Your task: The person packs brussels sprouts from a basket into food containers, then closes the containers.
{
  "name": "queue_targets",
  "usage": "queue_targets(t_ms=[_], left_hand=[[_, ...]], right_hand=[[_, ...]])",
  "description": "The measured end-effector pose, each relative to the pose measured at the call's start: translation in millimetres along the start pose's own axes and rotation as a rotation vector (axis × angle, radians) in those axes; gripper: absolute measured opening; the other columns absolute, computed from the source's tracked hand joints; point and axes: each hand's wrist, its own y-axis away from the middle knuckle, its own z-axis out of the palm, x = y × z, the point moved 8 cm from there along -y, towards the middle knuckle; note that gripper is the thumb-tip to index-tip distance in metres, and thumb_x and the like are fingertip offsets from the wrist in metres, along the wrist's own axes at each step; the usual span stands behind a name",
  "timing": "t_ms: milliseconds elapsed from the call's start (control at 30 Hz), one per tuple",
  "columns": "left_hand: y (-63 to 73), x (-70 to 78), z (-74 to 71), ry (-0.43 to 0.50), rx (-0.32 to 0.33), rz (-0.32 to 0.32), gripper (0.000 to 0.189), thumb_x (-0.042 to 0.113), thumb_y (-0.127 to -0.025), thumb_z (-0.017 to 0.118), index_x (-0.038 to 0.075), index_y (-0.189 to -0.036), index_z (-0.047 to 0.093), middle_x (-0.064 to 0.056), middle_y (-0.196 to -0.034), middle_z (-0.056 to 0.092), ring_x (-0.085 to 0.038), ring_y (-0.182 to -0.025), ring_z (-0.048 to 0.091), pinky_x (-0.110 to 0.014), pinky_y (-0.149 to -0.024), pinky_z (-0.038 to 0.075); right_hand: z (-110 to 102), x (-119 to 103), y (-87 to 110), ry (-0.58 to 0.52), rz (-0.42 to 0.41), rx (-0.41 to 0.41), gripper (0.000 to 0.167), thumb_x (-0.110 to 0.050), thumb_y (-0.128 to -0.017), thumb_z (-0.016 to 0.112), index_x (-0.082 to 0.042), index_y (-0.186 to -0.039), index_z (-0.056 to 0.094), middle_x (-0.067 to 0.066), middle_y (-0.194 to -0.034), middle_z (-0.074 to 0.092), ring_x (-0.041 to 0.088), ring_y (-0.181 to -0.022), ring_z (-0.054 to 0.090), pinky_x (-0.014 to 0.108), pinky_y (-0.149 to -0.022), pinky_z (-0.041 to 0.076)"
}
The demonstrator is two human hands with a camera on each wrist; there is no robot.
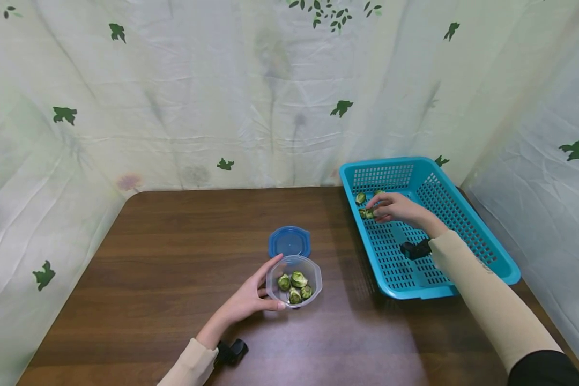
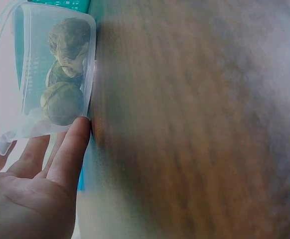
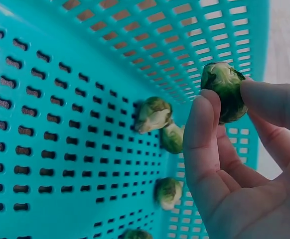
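Note:
On the wooden table, my left hand [image 1: 250,299] grips the side of a clear plastic container [image 1: 316,273], its thumb at the near rim and the fingers spread around the wall. Several Brussels sprouts [image 1: 298,279] lie in it. The left wrist view shows the fingertips against the container's side, low down by the table. Over the left part of a blue basket [image 1: 482,257], my right hand [image 1: 393,208] pinches one Brussels sprout [image 3: 225,94] between thumb and fingers. Below that hand, several loose sprouts [image 3: 154,114] lie on the basket's perforated floor near its wall.
A blue lid [image 1: 290,241] lies flat just behind the container. The basket stands at the table's right side, close to the curtain [image 1: 280,107] that hangs behind. Bare wooden tabletop [image 1: 173,257] stretches to the left of the container.

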Motion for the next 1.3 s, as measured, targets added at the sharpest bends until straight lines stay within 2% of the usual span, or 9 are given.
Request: queue_targets(t_ms=[233,467,667,900,1100,1300], left_hand=[[0.1,-0.2,-0.1,-0.009,0.003,-0.001,0.095,0.009,-0.080,0.077,0.015,-0.154,0.017,-0.017,-0.153,0.025,-0.036,-0.133,0.033,-0.043,-0.097,0.043],[0.0,-0.5,0.4,0.007,-0.001,0.000,0.095,0.009,-0.080,0.077,0.014,-0.154,0.017,-0.017,-0.153,0.024,-0.036,-0.133,0.033,-0.041,-0.097,0.044],[-0.3,-1.3,0.3,0.005,-0.002,0.000,0.095,0.009,-0.081,0.077,0.014,-0.154,0.017,-0.017,-0.153,0.024,-0.036,-0.134,0.033,-0.043,-0.098,0.043],[-0.3,-0.8,-0.2,0.002,0.001,-0.002,0.095,0.010,-0.080,0.077,0.014,-0.154,0.017,-0.017,-0.153,0.025,-0.036,-0.133,0.033,-0.044,-0.098,0.043],[-0.1,-1.0,-0.3,-0.006,0.003,-0.005,0.095,0.010,-0.080,0.077,0.014,-0.154,0.017,-0.017,-0.153,0.025,-0.036,-0.134,0.033,-0.045,-0.099,0.041],[-0.2,-1.5,-0.1,-0.004,0.002,-0.007,0.095,0.010,-0.081,0.077,0.015,-0.154,0.017,-0.017,-0.153,0.023,-0.036,-0.134,0.033,-0.046,-0.099,0.041]], right_hand=[[-3.7,-5.9,8.3,-0.010,-0.015,0.012,0.028,-0.005,-0.097,0.050,0.007,-0.123,0.048,0.025,-0.118,0.052,0.040,-0.099,0.056,0.055,-0.091,0.044],[-4.1,-12.1,15.8,-0.043,-0.059,0.015,0.026,-0.005,-0.097,0.051,0.008,-0.120,0.049,0.025,-0.117,0.052,0.037,-0.096,0.059,0.045,-0.085,0.051],[-0.9,-16.0,21.1,-0.066,-0.076,0.015,0.024,-0.005,-0.097,0.051,0.006,-0.119,0.049,0.025,-0.115,0.052,0.030,-0.092,0.060,0.050,-0.088,0.049],[5.4,-26.2,28.5,-0.094,-0.106,-0.004,0.025,-0.005,-0.097,0.052,0.008,-0.119,0.048,0.025,-0.116,0.048,0.028,-0.090,0.061,0.037,-0.082,0.053],[13.6,-35.7,31.2,-0.114,-0.137,-0.020,0.029,-0.004,-0.097,0.054,0.011,-0.120,0.047,0.026,-0.117,0.048,0.029,-0.089,0.061,0.039,-0.083,0.053],[28.1,-45.9,34.2,-0.093,-0.172,-0.055,0.025,-0.006,-0.096,0.056,0.008,-0.117,0.052,0.024,-0.116,0.051,0.031,-0.087,0.061,0.045,-0.084,0.051]])
